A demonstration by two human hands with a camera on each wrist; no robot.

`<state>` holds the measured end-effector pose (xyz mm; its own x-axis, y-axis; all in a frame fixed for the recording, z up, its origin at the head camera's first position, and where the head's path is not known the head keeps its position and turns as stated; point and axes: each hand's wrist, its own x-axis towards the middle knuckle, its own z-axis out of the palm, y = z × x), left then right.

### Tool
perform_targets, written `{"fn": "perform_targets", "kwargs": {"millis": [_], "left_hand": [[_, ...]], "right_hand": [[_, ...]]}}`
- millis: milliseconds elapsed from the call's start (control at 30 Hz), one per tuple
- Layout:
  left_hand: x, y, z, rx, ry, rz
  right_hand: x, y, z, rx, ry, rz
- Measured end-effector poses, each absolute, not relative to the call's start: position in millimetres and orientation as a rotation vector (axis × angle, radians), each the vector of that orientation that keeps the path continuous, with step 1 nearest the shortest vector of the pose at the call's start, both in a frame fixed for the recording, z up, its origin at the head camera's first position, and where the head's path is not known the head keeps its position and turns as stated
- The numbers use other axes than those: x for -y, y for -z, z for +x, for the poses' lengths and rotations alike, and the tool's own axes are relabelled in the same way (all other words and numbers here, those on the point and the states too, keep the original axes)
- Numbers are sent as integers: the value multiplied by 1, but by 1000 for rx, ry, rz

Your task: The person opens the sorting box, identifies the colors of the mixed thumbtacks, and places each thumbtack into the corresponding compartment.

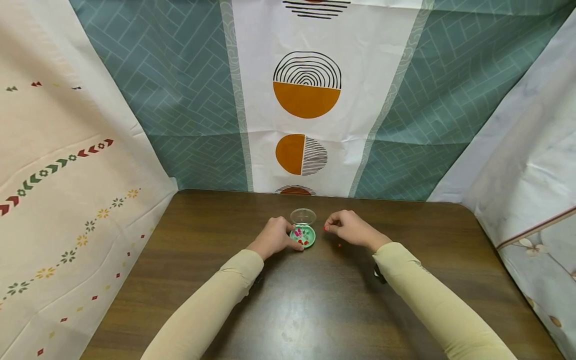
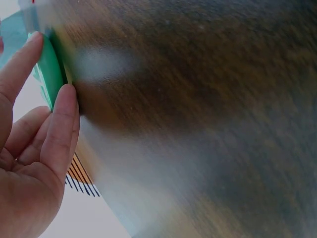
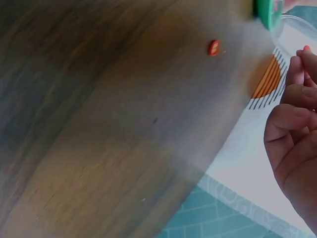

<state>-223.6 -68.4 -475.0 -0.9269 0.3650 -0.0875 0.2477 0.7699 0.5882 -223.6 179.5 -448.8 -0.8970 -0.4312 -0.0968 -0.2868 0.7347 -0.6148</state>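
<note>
A small round green case [image 1: 313,238] stands on the table with its clear lid [image 1: 303,216] raised at the back. Several small red and pink pieces [image 1: 298,232] lie inside it. My left hand [image 1: 275,236] grips the case at its left side, thumb in front and fingers behind; the left wrist view shows fingertips on its green edge [image 2: 51,69]. Just right of the case, my right hand [image 1: 353,229] pinches a tiny red piece [image 1: 325,228] between thumb and fingertips. Below that hand, a loose red piece [image 3: 214,47] with a lighter middle rests on the table.
The brown wooden table [image 1: 297,310] reaches back to a hanging patterned cloth [image 1: 310,110]. Pale printed cloths hang at the left [image 1: 90,200] and at the right [image 1: 531,200].
</note>
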Motion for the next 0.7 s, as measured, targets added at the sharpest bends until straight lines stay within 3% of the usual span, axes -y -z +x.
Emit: {"fn": "perform_targets", "kwargs": {"millis": [367, 700], "left_hand": [[69, 474, -223, -2767, -886, 504], [69, 475, -223, -2745, -905, 514]], "right_hand": [[-159, 444, -224, -2612, 967, -571], [-135, 451, -224, -2710, 739, -755]]}}
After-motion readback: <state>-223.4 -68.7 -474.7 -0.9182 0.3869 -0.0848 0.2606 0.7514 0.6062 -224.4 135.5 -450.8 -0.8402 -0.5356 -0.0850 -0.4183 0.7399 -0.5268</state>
